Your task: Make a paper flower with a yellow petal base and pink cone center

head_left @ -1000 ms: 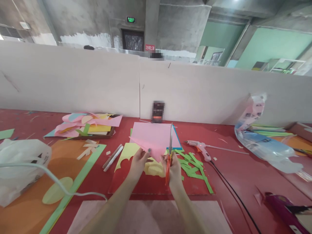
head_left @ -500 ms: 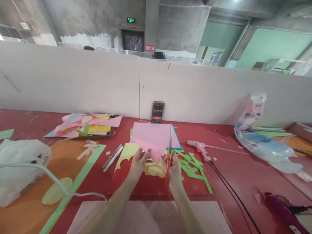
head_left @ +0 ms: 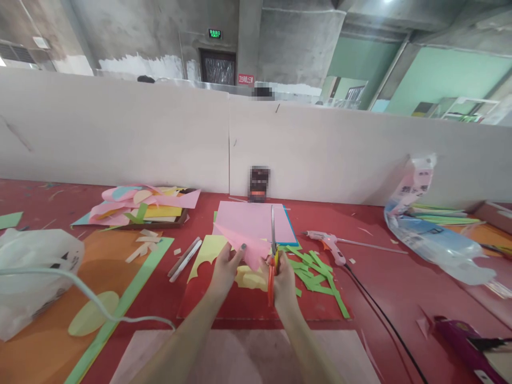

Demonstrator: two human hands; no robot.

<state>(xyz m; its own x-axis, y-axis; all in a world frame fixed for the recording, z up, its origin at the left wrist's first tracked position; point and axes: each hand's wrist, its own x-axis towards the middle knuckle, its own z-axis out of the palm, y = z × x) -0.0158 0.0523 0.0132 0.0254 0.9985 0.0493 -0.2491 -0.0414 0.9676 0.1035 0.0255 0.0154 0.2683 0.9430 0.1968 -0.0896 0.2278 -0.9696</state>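
Now the left hand pinches pointed pink paper, the right hand wraps orange-handled metal scissors aimed at twelve o'clock, seemingly trimming, the next snip needing steadiness

The red table bears orange paper and a glue gun.

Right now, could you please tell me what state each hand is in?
Left hand: closed, holding the pink paper piece.
Right hand: closed, holding the orange-handled scissors.
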